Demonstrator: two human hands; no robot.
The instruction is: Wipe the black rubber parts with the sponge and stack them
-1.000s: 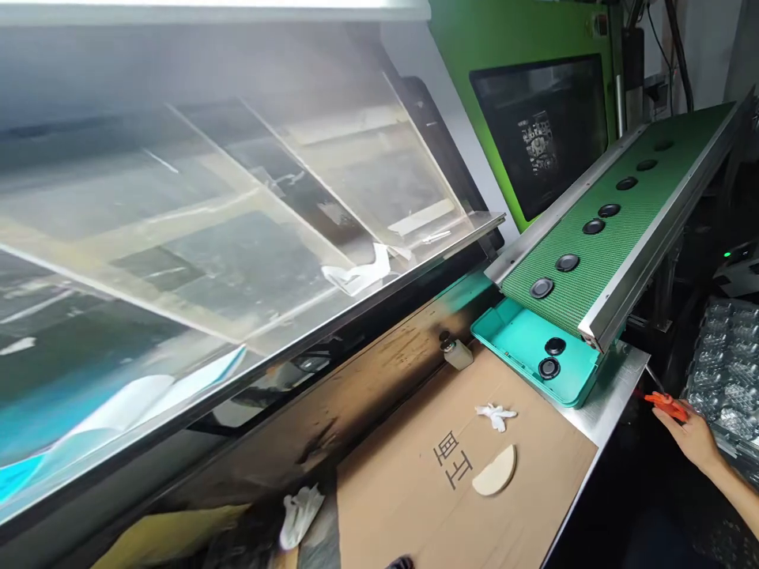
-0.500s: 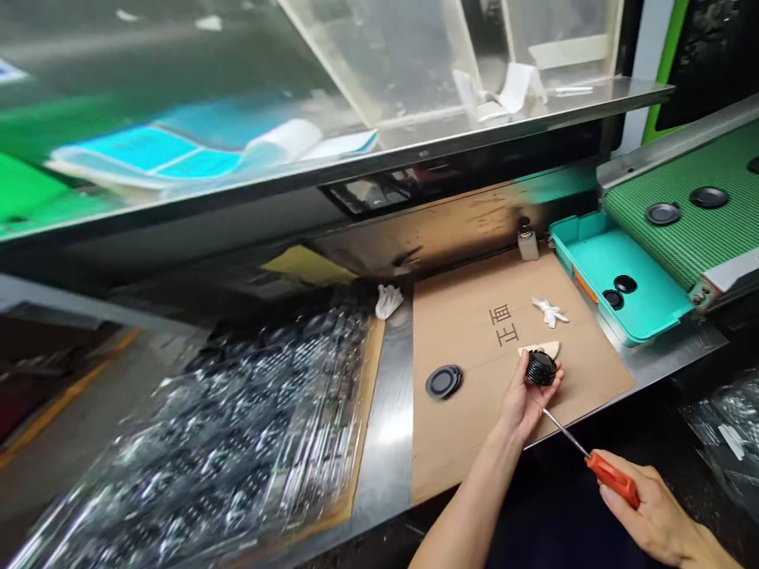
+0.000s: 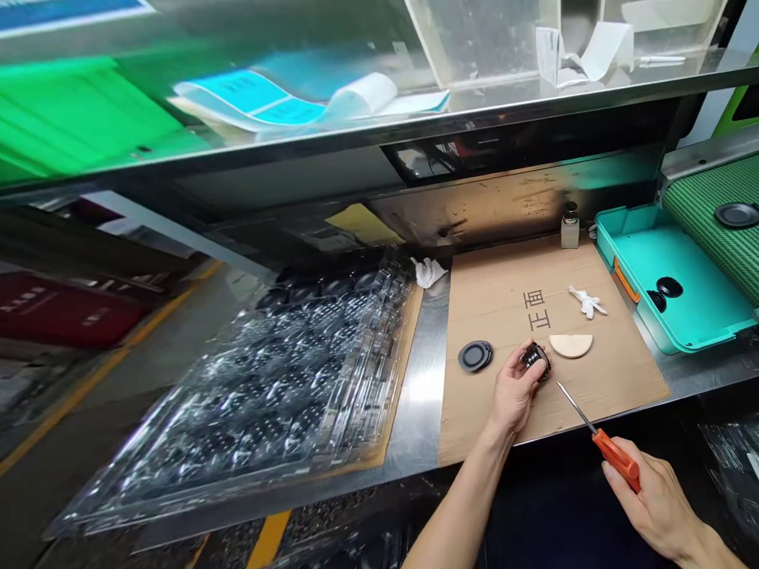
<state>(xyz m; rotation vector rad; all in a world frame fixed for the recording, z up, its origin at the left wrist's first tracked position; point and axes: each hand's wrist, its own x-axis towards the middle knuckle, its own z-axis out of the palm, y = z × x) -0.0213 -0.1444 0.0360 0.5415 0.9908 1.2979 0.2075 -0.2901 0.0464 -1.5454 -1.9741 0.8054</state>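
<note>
My left hand point(image 3: 515, 391) is closed around a small black ribbed round part point(image 3: 536, 360), held over the cardboard sheet point(image 3: 498, 395). My right hand point(image 3: 661, 494), in front of the table edge, grips an orange-handled tool point(image 3: 617, 460) with a thin metal shaft ending in a narrow tip. That tip points toward the black part but stands apart from it. Left of the left hand lies a short overlapping stack of black discs point(image 3: 475, 356). Just beyond the hands are a pale half-round pad point(image 3: 571, 345) and a crumpled white scrap point(image 3: 587, 302).
A turquoise bin point(image 3: 700, 312) holding black round parts sits at the right, beside a green conveyor belt point(image 3: 711, 186) carrying a black disc. Clear plastic trays point(image 3: 285, 371) of black parts fill the left. A small bottle point(image 3: 570, 227) stands at the back, under an overhead shelf point(image 3: 498, 111).
The view has swung left, shifting the bench rightward in the picture. My left hand has turned the black part, and the tool's tip has come into sight clear of the hand.
</note>
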